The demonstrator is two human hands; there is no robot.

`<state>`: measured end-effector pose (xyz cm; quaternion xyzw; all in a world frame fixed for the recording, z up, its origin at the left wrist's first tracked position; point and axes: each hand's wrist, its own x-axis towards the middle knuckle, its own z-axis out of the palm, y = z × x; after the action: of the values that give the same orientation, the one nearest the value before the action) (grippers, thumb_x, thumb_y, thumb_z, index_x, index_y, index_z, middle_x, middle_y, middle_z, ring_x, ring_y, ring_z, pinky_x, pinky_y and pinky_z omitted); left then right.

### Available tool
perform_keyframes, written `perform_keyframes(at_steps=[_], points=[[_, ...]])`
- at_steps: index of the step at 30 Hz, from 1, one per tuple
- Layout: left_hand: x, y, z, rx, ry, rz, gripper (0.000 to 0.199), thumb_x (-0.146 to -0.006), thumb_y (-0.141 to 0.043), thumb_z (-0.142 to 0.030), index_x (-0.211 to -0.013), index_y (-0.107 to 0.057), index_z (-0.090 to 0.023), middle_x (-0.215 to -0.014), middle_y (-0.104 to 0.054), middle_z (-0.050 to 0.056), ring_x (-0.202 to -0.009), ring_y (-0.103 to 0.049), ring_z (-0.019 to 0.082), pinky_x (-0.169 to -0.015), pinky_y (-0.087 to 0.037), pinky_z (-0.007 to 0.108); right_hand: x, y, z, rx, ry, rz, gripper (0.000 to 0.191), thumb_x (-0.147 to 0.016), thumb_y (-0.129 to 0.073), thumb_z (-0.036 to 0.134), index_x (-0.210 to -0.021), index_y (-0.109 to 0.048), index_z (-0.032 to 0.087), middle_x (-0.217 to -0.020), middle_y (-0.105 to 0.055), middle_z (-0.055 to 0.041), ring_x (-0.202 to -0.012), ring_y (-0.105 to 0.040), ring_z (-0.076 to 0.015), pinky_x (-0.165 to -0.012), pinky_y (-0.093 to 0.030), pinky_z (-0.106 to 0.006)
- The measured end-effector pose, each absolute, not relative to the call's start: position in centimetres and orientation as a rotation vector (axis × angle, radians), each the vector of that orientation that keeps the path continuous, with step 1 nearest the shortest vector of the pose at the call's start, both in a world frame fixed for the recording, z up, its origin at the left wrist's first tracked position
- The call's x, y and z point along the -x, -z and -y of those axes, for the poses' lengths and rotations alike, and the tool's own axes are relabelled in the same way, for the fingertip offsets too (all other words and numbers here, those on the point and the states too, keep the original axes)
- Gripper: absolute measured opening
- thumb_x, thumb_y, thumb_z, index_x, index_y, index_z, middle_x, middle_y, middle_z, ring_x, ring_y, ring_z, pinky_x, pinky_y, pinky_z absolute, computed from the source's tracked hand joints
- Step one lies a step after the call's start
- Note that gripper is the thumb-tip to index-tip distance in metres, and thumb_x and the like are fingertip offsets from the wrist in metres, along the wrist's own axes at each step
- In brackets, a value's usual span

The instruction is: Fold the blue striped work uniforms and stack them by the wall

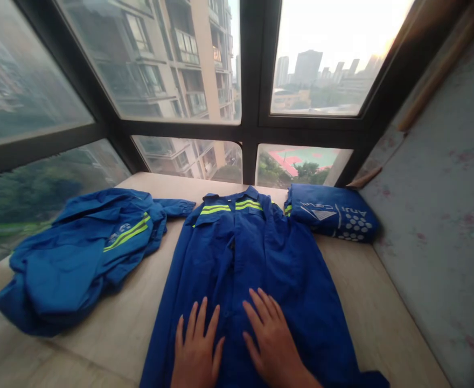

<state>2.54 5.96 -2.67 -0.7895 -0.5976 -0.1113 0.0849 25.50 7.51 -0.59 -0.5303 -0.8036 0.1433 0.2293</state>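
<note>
A dark blue work jacket with yellow-green stripes across its chest is spread out with its collar toward the window. My left hand lies on the lower left part of the jacket, fingers apart. To the right of the front seam, my right hand rests on the cloth with its fingers spread. Neither hand grips anything. Beside the jacket's collar, at the right, sits a folded blue garment with white printing. Another blue jacket lies loosely crumpled at the left.
The pale sill surface carries all the garments. Dark window frames rise behind them and along the left. A wall with a floral pattern borders the right side.
</note>
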Motion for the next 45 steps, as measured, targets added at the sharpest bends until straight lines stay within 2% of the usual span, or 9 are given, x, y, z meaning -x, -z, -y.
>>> perform_keyframes(at_steps=[4, 12, 19, 27, 32, 34, 38, 42, 45], points=[[-2.1, 3.4, -6.3, 2.392, 0.255, 1.800, 0.059, -0.089, -0.052, -0.039, -0.148, -0.042, -0.034, -0.154, -0.042, 0.011, -0.140, -0.040, 0.035, -0.110, -0.034, 0.060, -24.2, 3.1, -5.4, 1.503, -0.379, 2.267, 0.068, -0.088, -0.056, 0.031, -0.153, -0.033, 0.032, -0.160, -0.027, -0.0060, -0.145, -0.030, -0.0379, -0.116, -0.025, -0.063], [0.3, 2.4, -13.7, 2.496, 0.262, 1.806, 0.053, -0.093, -0.048, -0.040, -0.146, -0.045, -0.032, -0.156, -0.039, 0.013, -0.143, -0.035, 0.035, -0.112, -0.029, 0.061, -22.9, 2.7, -11.9, 1.512, -0.428, 2.285, 0.059, -0.092, -0.054, 0.040, -0.148, -0.043, 0.023, -0.159, -0.031, -0.0104, -0.146, -0.026, -0.0357, -0.117, -0.020, -0.061], [0.2, 0.0, -16.4, 2.498, 0.295, 1.777, 0.046, -0.092, -0.051, -0.035, -0.135, -0.059, -0.023, -0.147, -0.050, 0.015, -0.140, -0.040, 0.036, -0.113, -0.028, 0.062, -23.0, 1.8, -14.1, 1.487, -0.398, 2.266, 0.050, -0.093, -0.051, 0.036, -0.140, -0.052, 0.018, -0.154, -0.041, -0.0133, -0.144, -0.032, -0.0319, -0.117, -0.026, -0.055], [-1.4, -0.7, -8.3, 2.523, 0.393, 1.847, 0.038, -0.092, -0.050, -0.031, -0.124, -0.066, -0.019, -0.128, -0.065, 0.012, -0.118, -0.061, 0.028, -0.099, -0.051, 0.045, -28.3, 2.1, -6.7, 1.444, -0.101, 2.147, 0.043, -0.094, -0.045, 0.019, -0.135, -0.056, 0.023, -0.144, -0.054, -0.0075, -0.134, -0.047, -0.0253, -0.111, -0.042, -0.044], [-0.9, 2.2, -5.5, 2.511, 0.558, 1.839, 0.041, -0.089, -0.052, -0.025, -0.128, -0.063, -0.022, -0.127, -0.067, 0.010, -0.114, -0.064, 0.025, -0.095, -0.055, 0.041, -32.6, 3.5, -5.3, 1.755, 0.200, 1.808, 0.050, -0.093, -0.051, 0.030, -0.142, -0.049, 0.019, -0.153, -0.040, -0.0159, -0.138, -0.039, -0.0376, -0.108, -0.038, -0.060], [-0.6, 3.0, -5.3, 2.503, 0.611, 1.808, 0.040, -0.088, -0.053, -0.025, -0.127, -0.064, -0.023, -0.128, -0.067, 0.009, -0.115, -0.064, 0.025, -0.095, -0.055, 0.041, -34.1, 4.3, -5.5, 1.823, 0.155, 1.718, 0.050, -0.093, -0.052, 0.037, -0.140, -0.052, 0.018, -0.148, -0.046, -0.0185, -0.133, -0.045, -0.0389, -0.104, -0.041, -0.061], [-0.3, 3.6, -5.2, 2.493, 0.667, 1.766, 0.038, -0.088, -0.054, -0.026, -0.124, -0.065, -0.024, -0.125, -0.068, 0.009, -0.112, -0.066, 0.026, -0.093, -0.057, 0.042, -36.7, 4.8, -6.1, 1.736, -0.226, 1.633, 0.040, -0.094, -0.049, 0.041, -0.122, -0.068, 0.020, -0.121, -0.069, -0.0136, -0.112, -0.064, -0.0301, -0.098, -0.051, -0.049], [-0.3, 3.5, -5.2, 2.484, 0.681, 1.771, 0.036, -0.088, -0.054, -0.026, -0.122, -0.066, -0.022, -0.124, -0.069, 0.010, -0.111, -0.067, 0.026, -0.092, -0.057, 0.043, -39.2, 2.9, -6.7, 1.630, -0.530, 1.553, 0.038, -0.092, -0.050, 0.046, -0.109, -0.075, 0.023, -0.111, -0.074, -0.0097, -0.106, -0.069, -0.0284, -0.096, -0.054, -0.045], [-0.4, 3.4, -5.2, 2.477, 0.707, 1.798, 0.035, -0.088, -0.054, -0.025, -0.121, -0.067, -0.023, -0.124, -0.069, 0.010, -0.111, -0.067, 0.027, -0.092, -0.057, 0.044, -42.2, 0.6, -7.4, 1.668, -0.525, 1.483, 0.041, -0.089, -0.053, 0.051, -0.107, -0.076, 0.022, -0.109, -0.075, -0.0089, -0.105, -0.070, -0.0288, -0.094, -0.055, -0.042]])
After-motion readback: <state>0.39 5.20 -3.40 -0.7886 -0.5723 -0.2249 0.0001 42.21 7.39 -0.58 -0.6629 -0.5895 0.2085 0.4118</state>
